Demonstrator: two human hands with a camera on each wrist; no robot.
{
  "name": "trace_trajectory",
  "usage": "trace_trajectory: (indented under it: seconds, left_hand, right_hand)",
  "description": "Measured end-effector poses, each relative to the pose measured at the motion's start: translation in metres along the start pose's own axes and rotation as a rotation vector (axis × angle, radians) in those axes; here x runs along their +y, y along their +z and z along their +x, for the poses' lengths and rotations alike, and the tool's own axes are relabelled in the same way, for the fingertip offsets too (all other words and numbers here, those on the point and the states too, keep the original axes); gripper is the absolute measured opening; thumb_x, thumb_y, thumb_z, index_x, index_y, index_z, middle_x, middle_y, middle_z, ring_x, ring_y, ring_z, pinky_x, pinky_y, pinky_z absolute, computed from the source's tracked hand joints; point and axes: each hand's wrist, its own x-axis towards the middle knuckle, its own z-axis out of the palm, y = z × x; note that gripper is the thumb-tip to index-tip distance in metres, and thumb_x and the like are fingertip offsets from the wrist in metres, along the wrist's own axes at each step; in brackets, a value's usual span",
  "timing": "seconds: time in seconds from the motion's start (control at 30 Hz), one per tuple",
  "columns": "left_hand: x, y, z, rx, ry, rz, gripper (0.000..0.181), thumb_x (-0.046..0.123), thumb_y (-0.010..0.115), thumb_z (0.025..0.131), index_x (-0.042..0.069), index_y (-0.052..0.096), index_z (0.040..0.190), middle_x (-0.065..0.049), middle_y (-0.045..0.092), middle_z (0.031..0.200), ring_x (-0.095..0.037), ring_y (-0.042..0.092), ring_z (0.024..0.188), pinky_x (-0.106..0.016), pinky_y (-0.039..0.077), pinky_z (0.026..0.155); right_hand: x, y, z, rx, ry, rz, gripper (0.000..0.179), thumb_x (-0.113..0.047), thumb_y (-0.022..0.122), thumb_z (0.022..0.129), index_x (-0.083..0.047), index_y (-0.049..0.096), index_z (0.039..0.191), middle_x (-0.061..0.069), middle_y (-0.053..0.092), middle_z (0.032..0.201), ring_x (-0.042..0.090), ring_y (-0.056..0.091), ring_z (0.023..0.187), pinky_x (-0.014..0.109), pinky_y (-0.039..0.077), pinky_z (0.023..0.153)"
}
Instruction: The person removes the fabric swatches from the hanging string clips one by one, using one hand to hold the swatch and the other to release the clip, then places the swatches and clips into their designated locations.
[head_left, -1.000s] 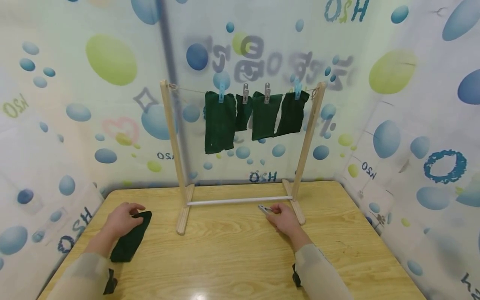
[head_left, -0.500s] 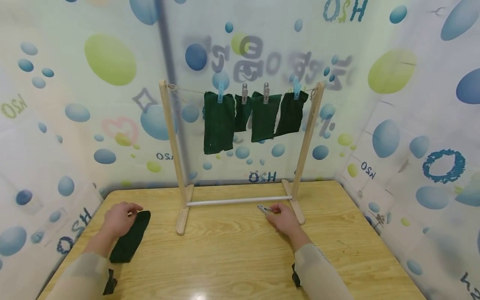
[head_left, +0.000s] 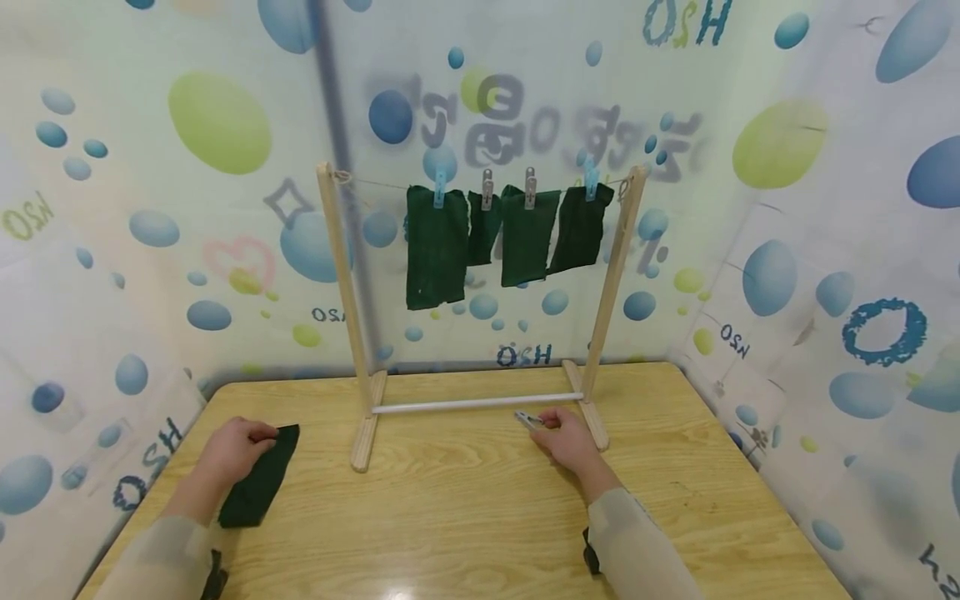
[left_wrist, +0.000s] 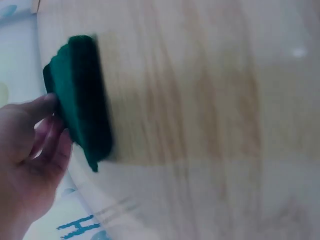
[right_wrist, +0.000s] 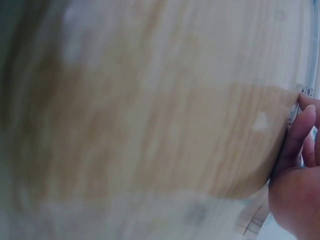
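Observation:
On the left of the table lies a folded dark green cloth point(head_left: 260, 483). My left hand point(head_left: 231, 450) pinches its far left edge, thumb and fingers drawn together there. In the left wrist view, the fingertips meet the side of the cloth point(left_wrist: 82, 95), partly hidden by it. My right hand point(head_left: 567, 437) holds a grey clothespin point(head_left: 527, 418) between thumb and fingers, low over the table in front of the rack's white bar. The right wrist view catches only part of this hand point(right_wrist: 300, 165) at its right edge.
A wooden drying rack point(head_left: 345, 292) stands at the back, with a white bar point(head_left: 472, 404) between its feet. Several green cloths point(head_left: 437, 250) hang from its string by blue and grey clothespins point(head_left: 530, 188). A patterned curtain point(head_left: 225, 333) surrounds the wooden table point(head_left: 435, 517).
My left hand has shifted slightly down and toward me, and its fingers have closed at the cloth's edge. The right hand stays in place with the clothespin.

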Motion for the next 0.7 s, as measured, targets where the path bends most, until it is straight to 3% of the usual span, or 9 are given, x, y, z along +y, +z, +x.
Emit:
trace_trajectory:
  seconds: [0.17, 0.33, 0.5, 0.7]
  left_hand:
    - [-0.0050, -0.0003, -0.0029, -0.090, 0.016, -0.053, 0.030, 0.011, 0.076, 0.103, -0.008, 0.076, 0.126, -0.023, 0.072, 0.108, -0.031, 0.067, 0.092, -0.050, 0.059, 0.081]
    - [-0.0076, -0.0060, -0.0025, -0.165, 0.042, -0.064, 0.046, 0.016, 0.081, 0.101, -0.010, 0.069, 0.137, -0.021, 0.066, 0.108, -0.025, 0.054, 0.090, -0.040, 0.050, 0.079]
    - [-0.0067, -0.0091, -0.0033, -0.181, 0.043, -0.031, 0.052, 0.015, 0.079, 0.101, -0.012, 0.064, 0.143, -0.023, 0.056, 0.105, -0.026, 0.048, 0.086, -0.038, 0.045, 0.076]
    - [-0.0049, -0.0068, -0.0019, -0.191, 0.035, 0.005, 0.054, 0.017, 0.078, 0.102, -0.011, 0.062, 0.146, -0.031, 0.055, 0.113, -0.028, 0.053, 0.088, -0.041, 0.048, 0.075]
  right_hand:
    - [0.0011, 0.0013, 0.0014, 0.005, 0.011, -0.027, 0.037, -0.014, 0.078, 0.101, -0.002, 0.066, 0.134, 0.019, 0.066, 0.132, 0.015, 0.059, 0.065, 0.025, 0.054, 0.055]
    - [0.0012, 0.0009, 0.0011, 0.015, 0.011, -0.035, 0.036, -0.014, 0.077, 0.102, 0.000, 0.065, 0.134, 0.019, 0.065, 0.128, 0.015, 0.058, 0.064, 0.026, 0.054, 0.056]
    - [0.0006, 0.0002, 0.0006, 0.009, 0.006, -0.029, 0.038, -0.013, 0.076, 0.103, 0.001, 0.064, 0.136, 0.018, 0.063, 0.124, 0.015, 0.058, 0.066, 0.026, 0.055, 0.057]
    - [-0.0005, -0.0015, -0.0004, 0.006, 0.000, -0.028, 0.041, -0.015, 0.075, 0.104, 0.003, 0.062, 0.138, 0.018, 0.062, 0.123, 0.015, 0.057, 0.066, 0.026, 0.055, 0.058]
